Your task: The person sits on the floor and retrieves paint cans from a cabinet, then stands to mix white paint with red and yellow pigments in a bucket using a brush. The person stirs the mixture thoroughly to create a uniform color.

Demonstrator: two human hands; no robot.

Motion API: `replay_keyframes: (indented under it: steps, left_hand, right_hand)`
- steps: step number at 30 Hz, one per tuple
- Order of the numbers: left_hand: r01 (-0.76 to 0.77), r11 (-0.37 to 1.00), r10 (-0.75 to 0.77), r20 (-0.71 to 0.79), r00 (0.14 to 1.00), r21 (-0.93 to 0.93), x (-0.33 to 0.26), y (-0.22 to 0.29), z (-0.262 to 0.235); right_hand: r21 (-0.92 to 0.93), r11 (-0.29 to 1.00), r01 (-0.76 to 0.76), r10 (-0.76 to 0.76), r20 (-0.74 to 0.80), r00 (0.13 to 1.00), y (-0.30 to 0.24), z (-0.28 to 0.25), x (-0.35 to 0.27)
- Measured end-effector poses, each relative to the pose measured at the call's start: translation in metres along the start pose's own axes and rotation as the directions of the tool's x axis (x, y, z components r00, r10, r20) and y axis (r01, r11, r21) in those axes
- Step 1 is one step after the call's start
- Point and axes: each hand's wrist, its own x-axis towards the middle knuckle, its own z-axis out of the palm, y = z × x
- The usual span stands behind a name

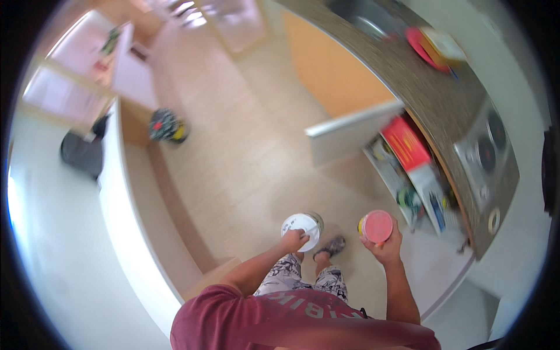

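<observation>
My left hand (293, 241) is closed on the top of a round container with a white lid (299, 224), which hangs in front of my legs. Its side shows only as a narrow greenish strip at the right. Off to the right, my right hand (389, 249) grips a round jar with a pink lid (378, 226), its fingers wrapped about the side. A bit of yellow shows on the jar's left flank. The two containers are apart from each other. Nearest to the jar is the open cupboard shelf (386, 169) under the counter, holding several items.
A cupboard door (353, 128) stands open toward the floor. Inside are a red box (406, 142) and a green item (408, 199). On the counter (434, 105) are a hob (484, 154), a sink (367, 20) and a pink plate (421, 49). A patterned bag (163, 124) sits by the white partition (122, 198).
</observation>
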Motion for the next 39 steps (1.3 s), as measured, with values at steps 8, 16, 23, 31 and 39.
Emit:
replay_keyframes:
  steps: [8, 16, 23, 31, 39]
  left_hand:
    - [0.144, 0.985, -0.164, -0.242, 0.956, -0.101, -0.144, -0.025, -0.137]
    - [0.249, 0.953, -0.302, -0.475, 0.826, -0.172, -0.191, -0.066, -0.322]
    - [0.317, 0.865, -0.490, -0.519, 0.700, -0.390, -0.183, -0.142, -0.443]
    - [0.332, 0.733, -0.671, -0.554, 0.492, -0.593, -0.155, -0.169, -0.641]
    - [0.134, 0.651, -0.726, -0.561, 0.399, -0.747, -0.066, -0.240, -0.848]
  right_hand:
    - [0.067, 0.947, 0.313, -0.317, 0.340, 0.886, -0.179, 0.102, 0.084]
    - [0.237, 0.930, 0.282, -0.355, 0.378, 0.855, -0.240, 0.236, 0.161]
    - [0.301, 0.899, 0.318, -0.424, 0.415, 0.805, -0.245, 0.377, 0.298]
    - [0.288, 0.927, 0.242, -0.365, 0.533, 0.763, -0.324, 0.541, 0.506]
    - [0.364, 0.897, 0.251, -0.422, 0.537, 0.730, -0.400, 0.710, 0.677]
